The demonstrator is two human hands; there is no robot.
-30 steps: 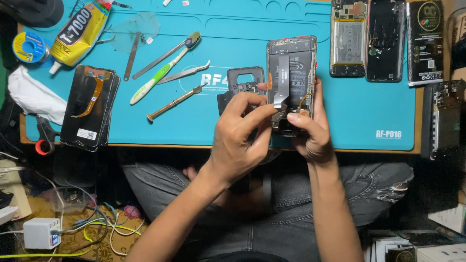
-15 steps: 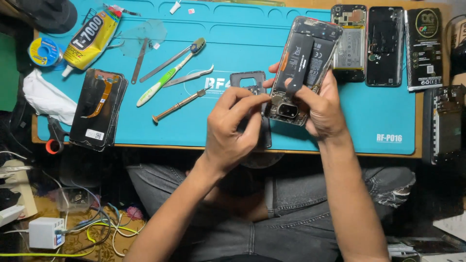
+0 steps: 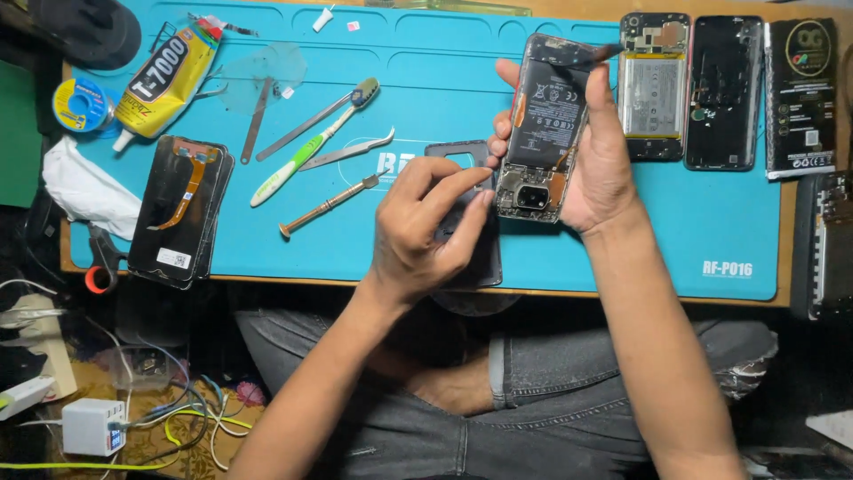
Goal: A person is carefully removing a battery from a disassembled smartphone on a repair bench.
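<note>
Bright, even light fell from above onto the blue repair mat (image 3: pixel 267 258), and it washed pale toward the top. Soft shadows sat under the hands. The floor below the worktop stayed dim. Focus was sharp, with slight softness at the corners.

The opened black phone with exposed battery (image 3: pixel 546 133) now stands more upright, raised in the right hand (image 3: pixel 604 169); the left hand (image 3: pixel 426 222) drops away from it.

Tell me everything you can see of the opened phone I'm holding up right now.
The opened phone has its back cover off, showing a black battery in the middle, a dark top section, and a metal camera block with orange flex at the lower end. It tilts slightly, raised above the blue mat. The right hand clasps it; the left hand fingertips reach its lower edge.
</note>
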